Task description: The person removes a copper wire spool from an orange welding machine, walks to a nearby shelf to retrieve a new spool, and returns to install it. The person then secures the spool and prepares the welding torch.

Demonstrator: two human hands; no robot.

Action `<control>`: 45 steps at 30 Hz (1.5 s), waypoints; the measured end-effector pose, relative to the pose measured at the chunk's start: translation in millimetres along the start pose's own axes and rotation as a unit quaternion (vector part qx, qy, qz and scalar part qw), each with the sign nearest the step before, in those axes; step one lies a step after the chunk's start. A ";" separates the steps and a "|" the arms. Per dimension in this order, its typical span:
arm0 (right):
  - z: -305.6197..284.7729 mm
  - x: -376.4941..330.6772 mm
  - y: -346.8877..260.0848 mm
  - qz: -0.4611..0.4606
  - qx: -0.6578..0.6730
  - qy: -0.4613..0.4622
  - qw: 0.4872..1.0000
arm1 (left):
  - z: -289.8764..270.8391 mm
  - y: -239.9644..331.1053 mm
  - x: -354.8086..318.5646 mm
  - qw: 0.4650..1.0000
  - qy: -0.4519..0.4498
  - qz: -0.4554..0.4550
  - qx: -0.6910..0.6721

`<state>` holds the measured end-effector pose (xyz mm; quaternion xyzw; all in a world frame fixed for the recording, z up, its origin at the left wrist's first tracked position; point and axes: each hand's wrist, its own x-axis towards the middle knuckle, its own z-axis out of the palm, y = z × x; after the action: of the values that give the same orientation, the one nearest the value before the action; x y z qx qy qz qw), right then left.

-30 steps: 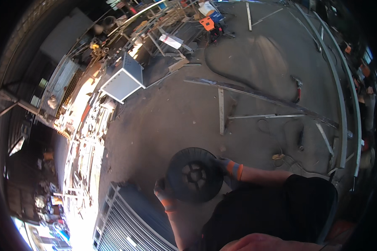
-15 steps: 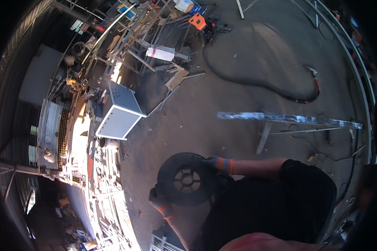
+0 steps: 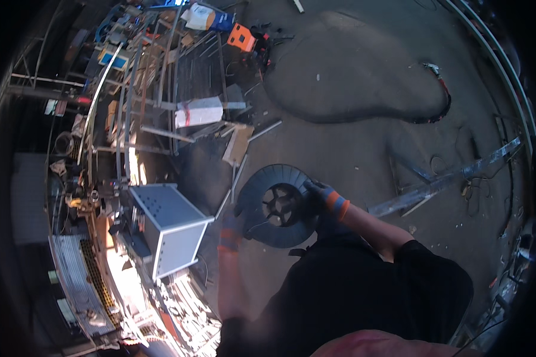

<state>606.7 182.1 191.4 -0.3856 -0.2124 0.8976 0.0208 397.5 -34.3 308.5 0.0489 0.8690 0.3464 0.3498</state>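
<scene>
A dark plastic wire spool [image 3: 280,237] with a spoked open hub is held in front of my body, its round flange facing up. My left hand [image 3: 234,221], in a dark glove with an orange and grey cuff, closes on the spool's left rim; its fingers are dim and partly blurred. On the opposite side my right hand [image 3: 320,197], gloved the same way, grips the rim with its fingers over the edge. What lies under the flange is hidden.
Left of me stands a grey metal cabinet [image 3: 177,232]. Metal bars and frames [image 3: 161,89] are heaped beyond it, near an orange tool case [image 3: 242,37]. A black cable [image 3: 363,116] curves over the floor ahead. To the right is a steel beam [image 3: 446,178] on legs.
The spool and both hands have moved farther ahead and slightly right. My view has turned, so the cabinet now sits lower and the beam appears slanted. Both hands still hold the spool.
</scene>
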 end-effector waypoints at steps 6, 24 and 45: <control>13.6 172.7 -123.1 -0.060 -0.108 0.060 0.991 | 13.1 80.3 235.1 0.987 -0.077 0.118 0.081; 0.4 467.3 -618.1 -0.268 -0.329 0.178 0.888 | 199.9 482.7 792.3 0.935 -0.284 0.091 -0.193; -296.3 1226.8 -925.6 -0.125 -0.548 0.035 0.826 | 511.2 564.8 1291.9 0.946 0.014 0.221 0.236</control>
<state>-163.5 1378.4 -460.5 -0.3349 -0.7150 0.6092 -0.0744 -332.7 1105.5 -337.1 0.3160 0.8982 0.2009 0.2305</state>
